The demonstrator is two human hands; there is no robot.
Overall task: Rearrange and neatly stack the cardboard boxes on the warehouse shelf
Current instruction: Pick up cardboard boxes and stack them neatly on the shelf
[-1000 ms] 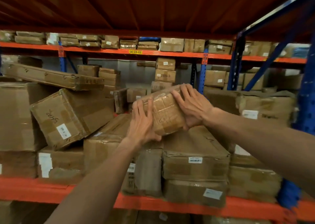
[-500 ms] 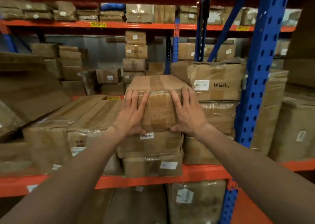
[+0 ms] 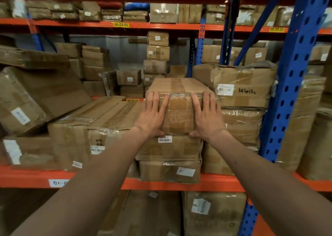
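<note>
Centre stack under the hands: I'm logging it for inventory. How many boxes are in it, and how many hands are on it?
Boxes: 3 (top box, middle box, bottom box)
Hands: 2 (left hand, right hand), both on the top box
Total: 5

Both hands (image 3: 179, 117) flat, fingers spread, arms outstretched

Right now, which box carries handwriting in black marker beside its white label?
The big torn box right of the hands, against the blue upright; its neighbours show only printed labels.
</note>
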